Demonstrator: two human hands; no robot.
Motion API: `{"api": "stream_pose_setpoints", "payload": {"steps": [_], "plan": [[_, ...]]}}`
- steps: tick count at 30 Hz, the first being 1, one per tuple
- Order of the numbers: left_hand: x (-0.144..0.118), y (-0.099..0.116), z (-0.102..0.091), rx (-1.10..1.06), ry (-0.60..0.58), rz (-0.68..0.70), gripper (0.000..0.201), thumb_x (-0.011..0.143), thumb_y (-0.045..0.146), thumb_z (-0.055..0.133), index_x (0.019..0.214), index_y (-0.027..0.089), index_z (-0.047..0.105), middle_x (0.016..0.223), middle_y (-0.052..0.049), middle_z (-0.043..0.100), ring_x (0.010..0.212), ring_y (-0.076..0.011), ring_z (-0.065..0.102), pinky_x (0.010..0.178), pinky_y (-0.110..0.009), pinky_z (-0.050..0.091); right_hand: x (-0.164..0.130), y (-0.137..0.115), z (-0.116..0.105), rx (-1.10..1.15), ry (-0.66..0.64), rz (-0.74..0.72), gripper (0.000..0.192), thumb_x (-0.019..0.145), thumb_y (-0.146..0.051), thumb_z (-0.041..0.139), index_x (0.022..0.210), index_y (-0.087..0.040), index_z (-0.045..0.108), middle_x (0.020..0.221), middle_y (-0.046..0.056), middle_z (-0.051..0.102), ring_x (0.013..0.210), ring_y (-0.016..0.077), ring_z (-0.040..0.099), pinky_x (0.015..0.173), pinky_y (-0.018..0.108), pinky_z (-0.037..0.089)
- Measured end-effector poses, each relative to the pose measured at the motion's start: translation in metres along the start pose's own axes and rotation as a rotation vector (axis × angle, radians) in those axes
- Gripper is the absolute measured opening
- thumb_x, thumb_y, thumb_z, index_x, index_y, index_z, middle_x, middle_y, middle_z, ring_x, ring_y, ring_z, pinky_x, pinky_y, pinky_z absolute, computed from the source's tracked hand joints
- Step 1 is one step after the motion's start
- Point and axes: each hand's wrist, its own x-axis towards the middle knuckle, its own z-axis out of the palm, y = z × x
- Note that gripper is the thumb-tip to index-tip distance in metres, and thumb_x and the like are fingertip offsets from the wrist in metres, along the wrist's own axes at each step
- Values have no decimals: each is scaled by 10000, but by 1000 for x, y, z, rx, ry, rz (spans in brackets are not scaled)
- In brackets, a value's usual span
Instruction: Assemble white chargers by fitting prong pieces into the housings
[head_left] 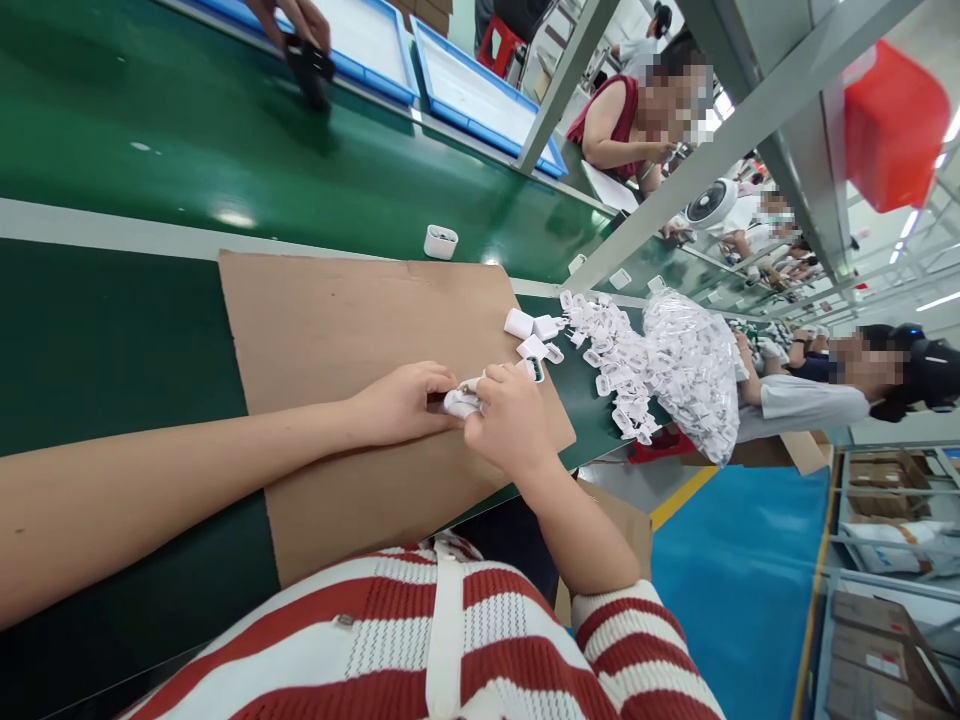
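My left hand [401,402] and my right hand [508,420] meet over a brown cardboard sheet [337,330] and together grip a small white plastic part [459,401]. Both hands' fingers are closed around it, and most of the part is hidden. Just beyond my right hand lie a few white plastic shells [531,335] at the sheet's far corner. Past them a heap of small white parts [611,350] spreads beside a clear bag of white parts [694,375].
A green conveyor belt [225,130] runs behind the cardboard, carrying one white case [440,241]. Blue trays [480,95] sit across it, where another person's hands [296,25] hold a black item. Other workers sit along the line. A metal frame post [675,190] slants overhead.
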Motion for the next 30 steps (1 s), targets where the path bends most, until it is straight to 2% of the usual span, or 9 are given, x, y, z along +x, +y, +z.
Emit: {"api": "stream_pose_setpoints", "payload": {"steps": [4,10,14,16,18,22,25,27,30], "plan": [[0,-2,1,7,-7,5,331,862,511,632,751,202,680,828,-48,694,806,-219,626,724,-310,488,-6,1,9,27,101,-38,131,789,-108,621,830,-205,698,830,41,613,909,220,538,903,358,367],[-3,2,6,63,45,-33,406,854,599,621,870,204,713,905,-79,744,871,-261,670,780,-339,527,-16,4,39,303,240,191,45,786,-180,714,820,-209,709,826,11,632,871,187,593,923,330,421],[-1,11,1,33,-20,-110,486,842,603,642,1113,205,704,1040,-83,764,888,-267,691,787,-347,547,-21,24,51,652,461,255,331,870,-294,711,1195,-233,720,1075,41,735,1047,206,649,1041,354,449],[4,15,-14,20,-45,-215,504,814,615,683,1103,203,702,1027,-67,764,844,-254,686,733,-325,538,-20,48,51,739,601,392,347,947,-331,606,1260,-216,701,1176,78,730,1110,222,647,1038,365,470],[12,13,-42,88,65,-305,496,801,609,707,1078,198,704,1026,-50,755,844,-242,665,734,-312,515,-17,77,50,665,665,554,356,965,-299,534,1247,-173,711,1239,128,713,1194,265,607,1067,410,455],[27,-14,-119,374,449,-487,545,865,555,644,1250,170,636,1158,-48,683,954,-230,595,812,-307,468,-2,120,54,471,476,693,440,937,-260,534,1344,-155,664,1447,187,620,1320,337,510,1105,520,403],[32,-41,-170,509,547,-645,566,903,534,568,1295,126,580,1171,-71,631,1007,-244,542,857,-334,461,3,130,64,509,474,704,378,905,-281,584,1239,-159,711,1361,187,677,1270,329,543,1074,496,426],[33,-52,-187,509,522,-752,586,876,529,578,1280,105,576,1182,-87,619,1048,-272,544,905,-375,474,2,133,72,588,545,709,293,876,-285,609,1109,-166,740,1193,163,741,1168,305,592,1029,454,461],[38,-51,-184,521,551,-889,766,812,529,634,1382,37,497,1399,-192,518,1284,-399,470,1039,-513,439,-2,136,80,639,638,739,215,861,-333,627,985,-183,718,1137,142,737,1050,259,640,942,390,519]]}}
